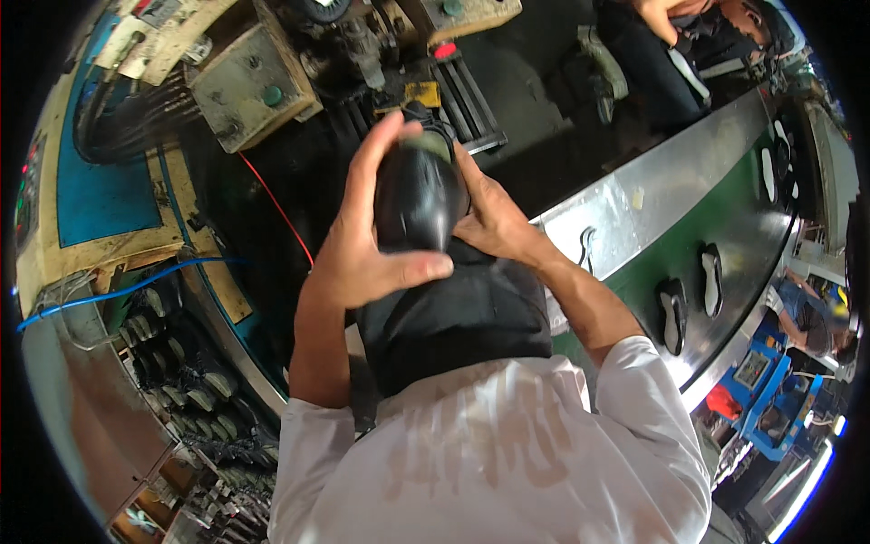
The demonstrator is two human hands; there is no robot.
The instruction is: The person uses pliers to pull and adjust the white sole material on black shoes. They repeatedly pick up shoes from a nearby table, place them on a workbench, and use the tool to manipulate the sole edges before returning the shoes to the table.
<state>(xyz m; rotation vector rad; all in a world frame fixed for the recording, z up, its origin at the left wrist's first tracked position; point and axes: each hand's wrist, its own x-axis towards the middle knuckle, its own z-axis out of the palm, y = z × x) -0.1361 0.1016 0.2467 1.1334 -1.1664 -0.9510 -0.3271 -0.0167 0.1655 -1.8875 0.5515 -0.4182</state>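
Between my hands, close in front of my body, is a black shoe (415,201) with a smooth, shiny rounded toe pointing towards me. A greenish shoe last (431,143) shows at its far end. My left hand (362,240) grips the shoe from the left, fingers along its side and thumb stretched across below the toe. My right hand (494,213) closes on its right side, the fingertips partly hidden behind the shoe. Just past the shoe stands a dark machine (358,54) with a yellow part (422,94) and a red button (444,50).
A metal-edged conveyor with a green belt (625,304) runs along the right, carrying several black shoes (673,315). At left stand a wooden-topped control box (254,89), a blue hose (127,288) and a rack of shoe lasts (195,390). Another person (652,54) sits at upper right.
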